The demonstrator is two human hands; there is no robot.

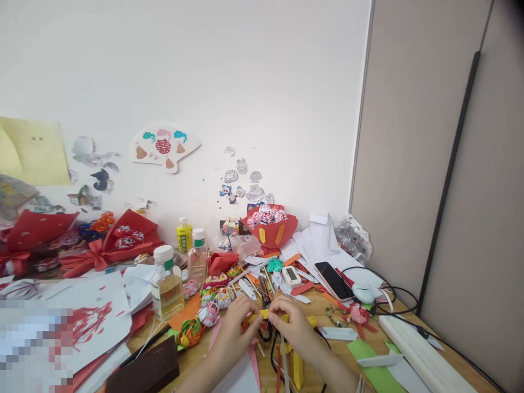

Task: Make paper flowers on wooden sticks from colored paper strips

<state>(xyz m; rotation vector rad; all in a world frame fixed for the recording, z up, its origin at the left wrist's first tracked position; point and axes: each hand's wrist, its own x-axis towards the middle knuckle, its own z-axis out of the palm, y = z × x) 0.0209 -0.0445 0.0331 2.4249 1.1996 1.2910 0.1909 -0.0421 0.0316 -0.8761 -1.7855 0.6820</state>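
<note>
Between my two hands, over the front middle of the wooden table, a small yellow paper strip (265, 314) is pinched at both ends. My left hand (242, 321) holds its left end with thumb and forefinger. At the other end, my right hand (292, 323) has the same kind of pinch. Black scissor handles (267, 331) show just below the strip, partly hidden. Another yellow folded strip (298, 371) lies beneath my right hand. Left of my left hand sit a pink-white paper flower (209, 314) and an orange-green one (190, 333).
A red paper bouquet (272, 232) stands by the wall. Two bottles, one a wide jar of amber liquid (167, 292), are at left. A phone (333, 280), a white timer (291, 277), a tangled cable (395, 311) and a white power strip (426, 355) lie at right.
</note>
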